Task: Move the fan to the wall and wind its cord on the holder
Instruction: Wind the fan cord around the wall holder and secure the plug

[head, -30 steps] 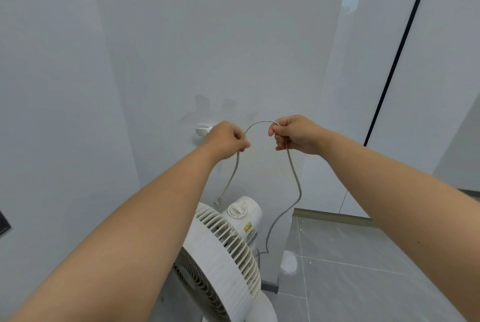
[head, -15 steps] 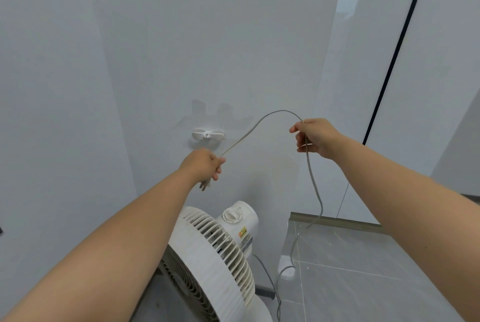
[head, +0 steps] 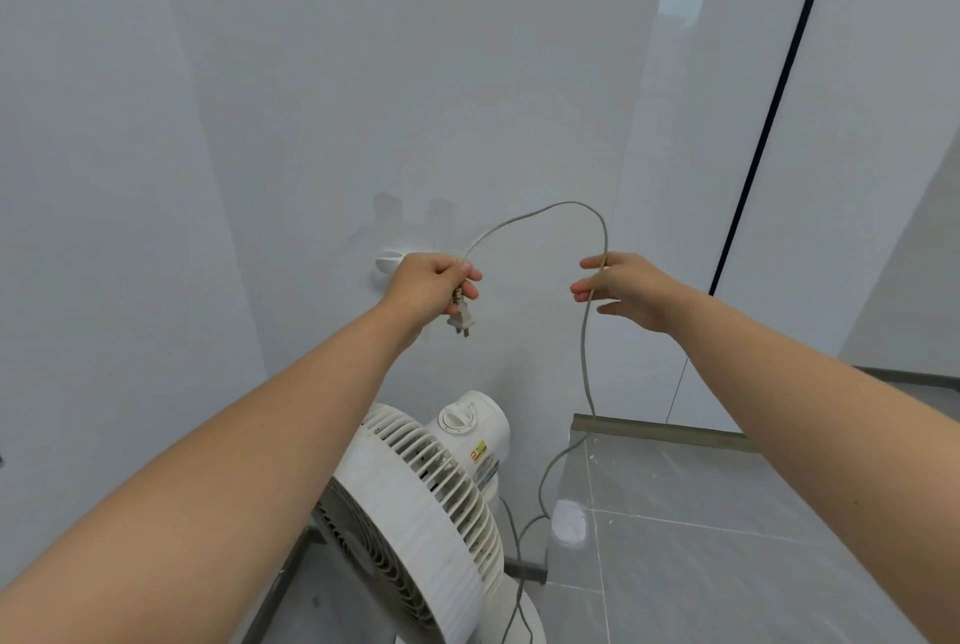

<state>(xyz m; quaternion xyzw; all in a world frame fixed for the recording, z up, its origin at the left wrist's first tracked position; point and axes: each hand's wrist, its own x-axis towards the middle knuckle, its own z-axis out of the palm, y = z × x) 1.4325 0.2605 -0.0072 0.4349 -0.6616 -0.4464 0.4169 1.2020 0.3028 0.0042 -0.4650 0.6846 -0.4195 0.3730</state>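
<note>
A white fan [head: 415, 503] stands on the floor close to the white wall, its grille facing lower left. Its grey cord [head: 587, 347] rises from the floor, passes my right hand [head: 623, 290] and arcs over to my left hand [head: 431, 279]. My left hand grips the cord just behind the plug [head: 462, 321], which dangles below the fist. My right hand's fingers are spread, with the cord running loosely across them. The white holder [head: 388, 263] on the wall is mostly hidden behind my left hand.
White wall panels fill the view, with a black vertical gap [head: 763, 134] at right. Grey floor tiles [head: 727, 565] lie at the lower right, with a grey skirting strip [head: 660, 433] along the wall. Slack cord trails on the floor by the fan's base.
My left hand rose up to the holder with the plug end. My right hand's fingers loosened from a pinch to spread, and the cord arc between the hands shortened.
</note>
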